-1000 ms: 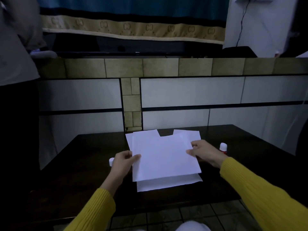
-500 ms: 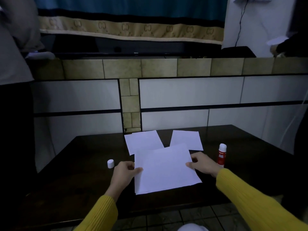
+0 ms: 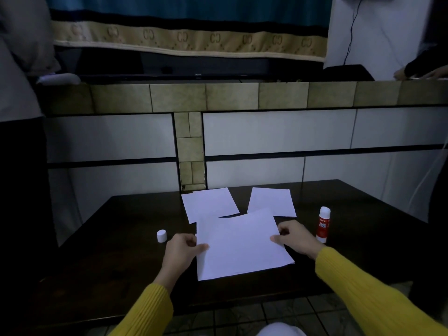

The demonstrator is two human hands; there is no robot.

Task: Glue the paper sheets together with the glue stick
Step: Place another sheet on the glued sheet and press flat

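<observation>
We are pinching a sheet [image 3: 238,246] by its sides, left hand [image 3: 183,251] and right hand [image 3: 297,237], and uneven pulling risks creasing it.

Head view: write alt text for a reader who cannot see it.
A person in yellow sleeves holds a white paper sheet by its side edges, left hand and right hand pinching it over a dark table. Two more sheets lie behind it, a red glue stick stands to the right and a white cap to the left.
</observation>
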